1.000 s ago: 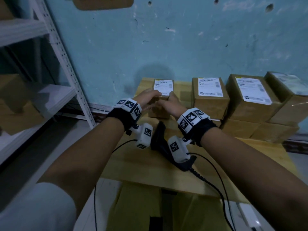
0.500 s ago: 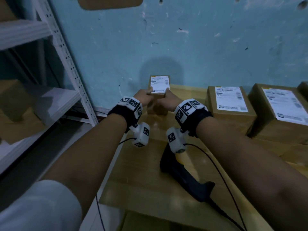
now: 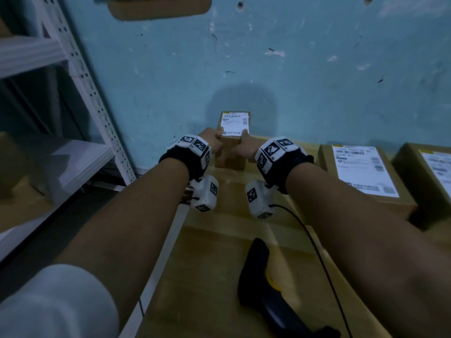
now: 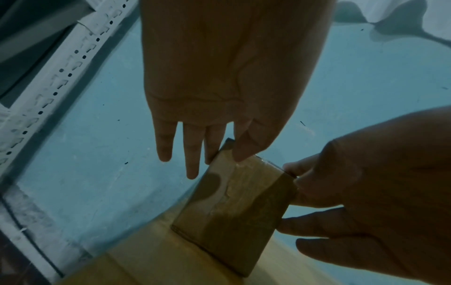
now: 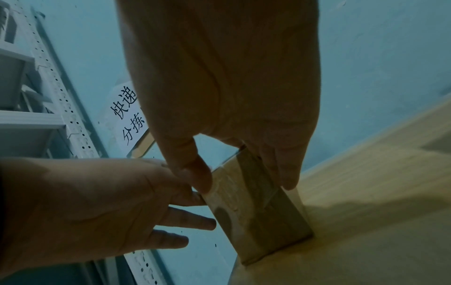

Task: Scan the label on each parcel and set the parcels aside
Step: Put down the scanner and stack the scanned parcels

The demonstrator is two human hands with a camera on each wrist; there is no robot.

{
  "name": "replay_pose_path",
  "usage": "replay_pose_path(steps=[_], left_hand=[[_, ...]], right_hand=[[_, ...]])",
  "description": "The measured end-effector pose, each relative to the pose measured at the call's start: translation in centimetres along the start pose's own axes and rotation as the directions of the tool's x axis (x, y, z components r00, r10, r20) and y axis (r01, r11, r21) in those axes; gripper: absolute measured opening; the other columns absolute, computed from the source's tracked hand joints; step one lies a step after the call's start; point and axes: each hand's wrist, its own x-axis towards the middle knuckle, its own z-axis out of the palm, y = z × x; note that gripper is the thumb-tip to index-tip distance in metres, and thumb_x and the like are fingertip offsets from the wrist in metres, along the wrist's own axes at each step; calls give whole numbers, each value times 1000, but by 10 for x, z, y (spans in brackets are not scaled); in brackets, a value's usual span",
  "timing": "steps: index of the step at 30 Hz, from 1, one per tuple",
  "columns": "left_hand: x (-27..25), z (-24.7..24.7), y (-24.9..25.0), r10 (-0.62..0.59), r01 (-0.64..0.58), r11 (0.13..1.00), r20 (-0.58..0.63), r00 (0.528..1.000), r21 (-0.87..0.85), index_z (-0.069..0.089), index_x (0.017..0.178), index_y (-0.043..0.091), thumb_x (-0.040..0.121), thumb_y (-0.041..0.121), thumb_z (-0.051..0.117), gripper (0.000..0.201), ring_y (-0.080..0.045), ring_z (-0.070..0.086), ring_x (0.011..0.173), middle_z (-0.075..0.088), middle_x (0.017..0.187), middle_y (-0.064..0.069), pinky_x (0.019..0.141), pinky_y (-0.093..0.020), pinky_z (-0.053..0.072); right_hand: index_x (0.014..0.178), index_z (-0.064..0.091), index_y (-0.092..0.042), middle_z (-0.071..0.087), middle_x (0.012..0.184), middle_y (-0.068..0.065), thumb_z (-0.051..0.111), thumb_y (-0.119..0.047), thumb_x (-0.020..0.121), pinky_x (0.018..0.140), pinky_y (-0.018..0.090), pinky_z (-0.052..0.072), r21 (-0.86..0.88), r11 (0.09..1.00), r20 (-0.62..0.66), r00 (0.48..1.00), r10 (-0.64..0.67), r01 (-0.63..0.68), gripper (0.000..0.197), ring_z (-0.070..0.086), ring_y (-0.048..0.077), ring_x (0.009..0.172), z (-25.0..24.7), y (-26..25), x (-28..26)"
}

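A small brown parcel (image 3: 230,152) with a white label (image 3: 235,124) on top stands at the table's far left corner, close to the blue wall. My left hand (image 3: 219,137) pinches its left upper edge, thumb on the near face and fingers down the side. My right hand (image 3: 244,140) pinches the right upper edge the same way. In the left wrist view my left hand (image 4: 224,156) sits at the parcel's (image 4: 234,212) top corner. The right wrist view has my right hand (image 5: 246,181) straddling the parcel (image 5: 258,212). A black scanner (image 3: 258,276) lies untouched on the table.
Two larger labelled parcels (image 3: 361,176) (image 3: 432,181) sit along the wall to the right. A white metal shelf rack (image 3: 80,76) stands left of the wooden table (image 3: 214,276). Black cables (image 3: 317,245) trail over the table near the scanner.
Both hands have carried the small parcel away from the row of parcels, leftward and toward the wall. The scanner has stayed lying on the table.
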Motion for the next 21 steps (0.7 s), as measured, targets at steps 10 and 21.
replay_pose_path(steps=[10, 21], left_hand=[[49, 4, -11, 3, -5, 999, -63, 998, -37, 44, 137, 6, 89, 0, 44, 49, -34, 56, 114, 55, 129, -22, 86, -34, 47], [72, 1, -12, -20, 11, 994, -81, 997, -105, 29, 147, 14, 95, 9, 41, 53, -30, 49, 125, 43, 144, -16, 97, -28, 41]], right_hand=[[149, -6, -2, 21, 155, 18, 49, -25, 96, 111, 34, 29, 76, 996, 0, 999, 54, -53, 80, 28, 31, 141, -4, -13, 33], [149, -1, 0, 15, 156, 22, 41, -21, 98, 117, 40, 18, 114, 993, -4, 1000, 27, -27, 69, 20, 36, 143, 1, -20, 48]])
